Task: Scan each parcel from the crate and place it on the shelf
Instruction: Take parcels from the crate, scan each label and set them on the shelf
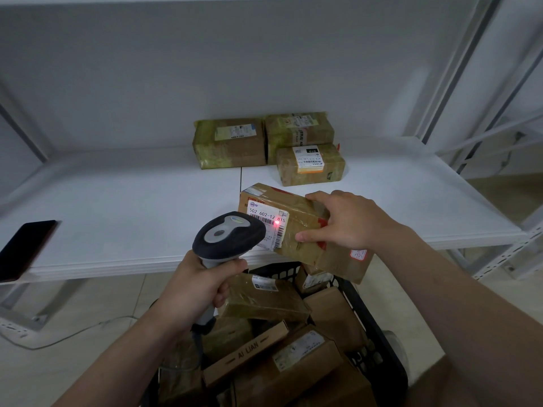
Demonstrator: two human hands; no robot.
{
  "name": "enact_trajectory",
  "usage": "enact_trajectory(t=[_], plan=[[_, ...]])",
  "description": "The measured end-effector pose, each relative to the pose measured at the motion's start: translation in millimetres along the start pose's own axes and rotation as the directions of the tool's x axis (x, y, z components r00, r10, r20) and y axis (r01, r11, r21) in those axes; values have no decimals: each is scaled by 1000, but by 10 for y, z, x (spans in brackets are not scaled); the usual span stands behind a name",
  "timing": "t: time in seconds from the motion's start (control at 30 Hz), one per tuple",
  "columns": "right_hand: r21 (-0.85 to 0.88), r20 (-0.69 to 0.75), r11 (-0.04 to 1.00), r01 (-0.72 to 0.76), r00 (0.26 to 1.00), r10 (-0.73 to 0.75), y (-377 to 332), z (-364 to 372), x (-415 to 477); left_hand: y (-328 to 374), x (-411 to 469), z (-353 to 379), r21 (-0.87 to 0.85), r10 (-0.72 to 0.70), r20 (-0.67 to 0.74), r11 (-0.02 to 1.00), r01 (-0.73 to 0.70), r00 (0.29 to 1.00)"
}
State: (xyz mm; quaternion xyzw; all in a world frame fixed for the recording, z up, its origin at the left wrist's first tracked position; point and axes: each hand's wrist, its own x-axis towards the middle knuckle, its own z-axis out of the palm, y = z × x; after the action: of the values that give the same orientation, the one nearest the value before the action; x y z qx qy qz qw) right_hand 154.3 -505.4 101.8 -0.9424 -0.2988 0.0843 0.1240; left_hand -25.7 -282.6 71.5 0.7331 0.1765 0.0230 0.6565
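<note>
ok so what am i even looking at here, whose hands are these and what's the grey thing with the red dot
There is no machine here, only a person. The one picture comes from a camera worn on their head, looking forward and down, so the arms reach in from the bottom.

The left hand grips a handheld barcode scanner. Its red dot falls on the white label of a brown parcel, which the right hand holds up over the front edge of a white shelf.

Three parcels already sit at the back of the shelf, and a dark phone lies at its left edge. Below the hands, a black crate holds more parcels waiting to be scanned.
</note>
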Motion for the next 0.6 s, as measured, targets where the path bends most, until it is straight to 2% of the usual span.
enact_trajectory(t=[0.6], plan=[[1,3,1000,7,1000,-7,-5,2,16,9,-14,-9,-1,6,2,1000,-6,1000]])
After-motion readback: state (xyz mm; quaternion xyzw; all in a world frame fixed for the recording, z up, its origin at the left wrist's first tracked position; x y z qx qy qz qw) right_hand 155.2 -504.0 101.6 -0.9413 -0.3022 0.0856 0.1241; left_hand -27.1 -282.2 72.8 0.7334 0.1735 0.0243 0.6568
